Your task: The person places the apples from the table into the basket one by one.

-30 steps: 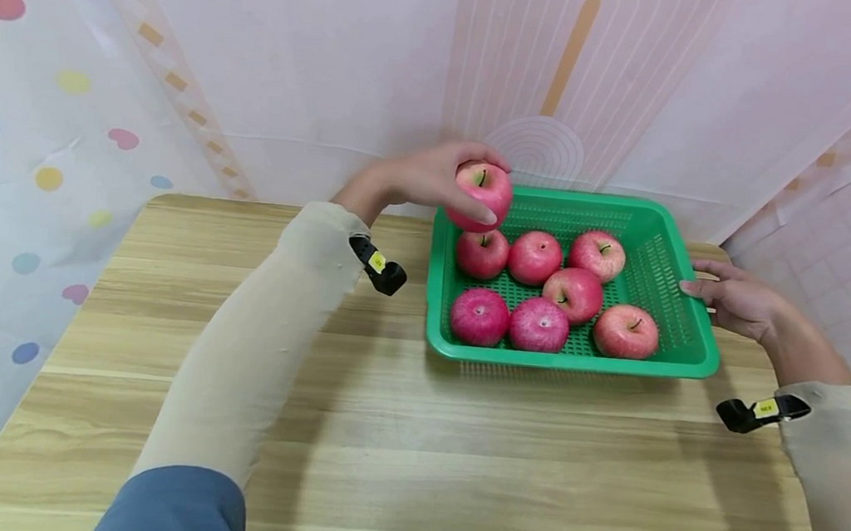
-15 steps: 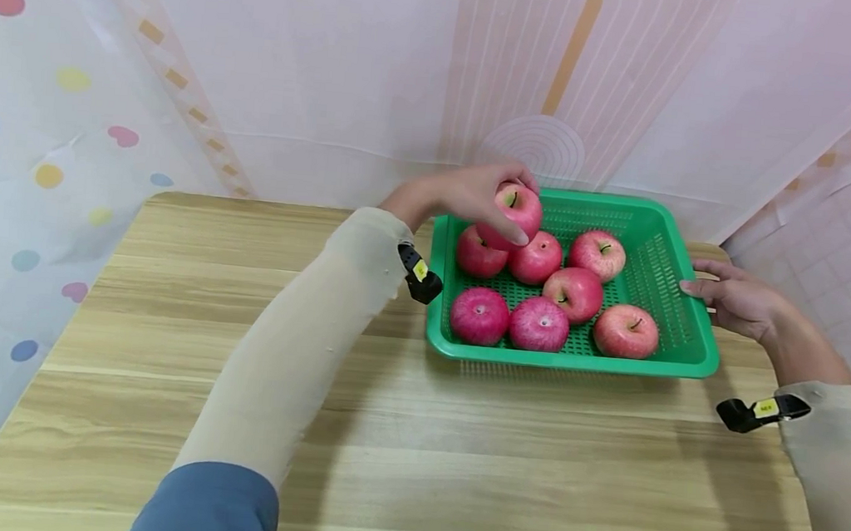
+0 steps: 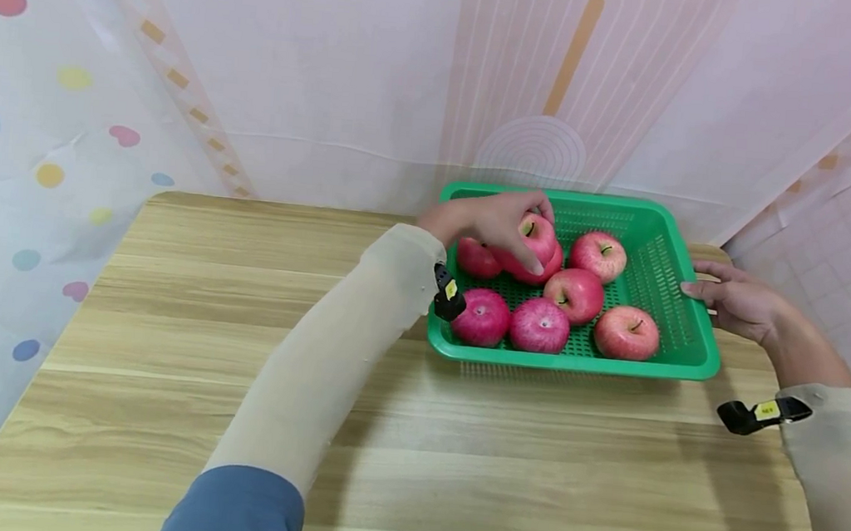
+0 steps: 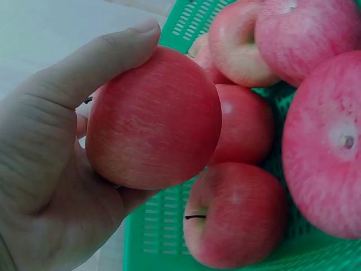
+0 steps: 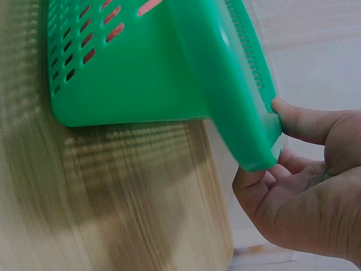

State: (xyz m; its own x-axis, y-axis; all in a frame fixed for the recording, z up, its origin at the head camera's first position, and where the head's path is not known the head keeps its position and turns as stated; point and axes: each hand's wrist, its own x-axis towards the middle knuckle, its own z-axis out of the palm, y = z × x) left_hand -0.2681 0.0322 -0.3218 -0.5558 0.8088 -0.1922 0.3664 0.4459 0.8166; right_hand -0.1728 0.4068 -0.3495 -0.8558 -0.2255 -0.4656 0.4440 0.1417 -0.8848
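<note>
A wooden table (image 3: 412,431) carries a green basket (image 3: 678,340) at its far right, and the right hand (image 3: 733,302) grips the basket's right rim, thumb on top and fingers curled under the lip, partly hidden from the head view. Inside lie seven red apples (image 3: 626,331), two at the back left half covered. The left hand (image 3: 485,220) is wrapped round an eighth apple (image 3: 536,237) held low over them; whether it touches them cannot be made out.
</note>
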